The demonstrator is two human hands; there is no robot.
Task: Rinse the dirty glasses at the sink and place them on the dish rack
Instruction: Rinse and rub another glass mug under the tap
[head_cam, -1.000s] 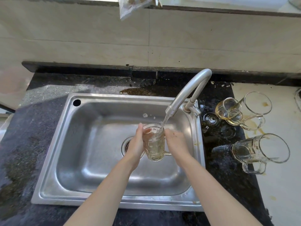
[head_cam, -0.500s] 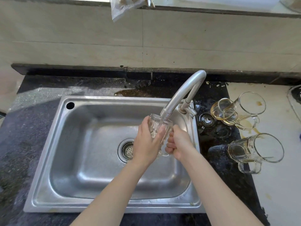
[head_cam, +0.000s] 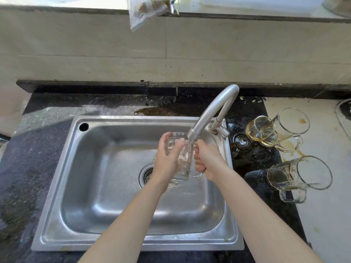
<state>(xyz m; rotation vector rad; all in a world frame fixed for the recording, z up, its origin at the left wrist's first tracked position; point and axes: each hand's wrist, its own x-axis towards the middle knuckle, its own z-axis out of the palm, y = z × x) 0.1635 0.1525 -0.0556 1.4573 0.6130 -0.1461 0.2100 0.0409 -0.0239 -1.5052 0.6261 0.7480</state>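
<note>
A clear glass mug [head_cam: 181,160] is held tilted under the faucet spout [head_cam: 212,114], over the steel sink [head_cam: 79,186]. My left hand [head_cam: 167,158] wraps its body, with the thumb over the rim. My right hand [head_cam: 207,160] grips its handle on the right side. Water runs from the spout onto the mug. On the counter to the right lie dirty mugs on their sides: two close together [head_cam: 277,130] with yellowish residue, and one nearer [head_cam: 298,173]. No dish rack is in view.
The drain strainer [head_cam: 146,173] sits at the sink's middle. A brown spill [head_cam: 163,111] marks the dark counter behind the sink. The tap base [head_cam: 218,128] stands at the sink's right rim. A plastic bag [head_cam: 146,10] hangs over the ledge above.
The mug has risen from lower in the sink to just under the spout and tilted. My left hand has shifted over its rim. The view has drifted slightly left.
</note>
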